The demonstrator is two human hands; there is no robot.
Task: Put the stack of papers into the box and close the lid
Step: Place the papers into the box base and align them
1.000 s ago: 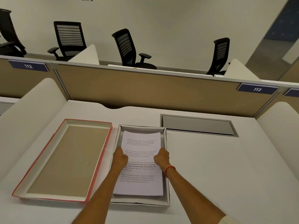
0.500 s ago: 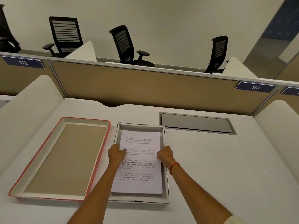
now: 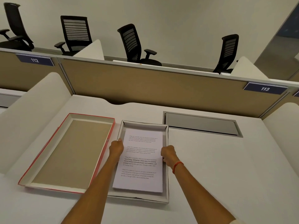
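The stack of papers (image 3: 142,160), white with printed text, lies flat inside the shallow white box (image 3: 166,180) in the middle of the desk. My left hand (image 3: 116,148) sits at the box's left wall, beside the stack's left edge, thumb pointing away from me. At the right wall, my right hand (image 3: 168,155), with an orange wrist thread, rests against the stack's right edge. Both hands have curled fingers that are hidden behind their backs, so any grip is unclear. The red-edged lid (image 3: 69,152) lies upside down to the left of the box, touching it.
A grey cable hatch (image 3: 202,124) is set into the desk behind and right of the box. White side dividers (image 3: 32,110) and a tan back partition (image 3: 161,89) enclose the desk. Black office chairs stand beyond it.
My hands have slid apart from the top of the sheet to the stack's left and right edges. The curved paper has settled flat in the box.
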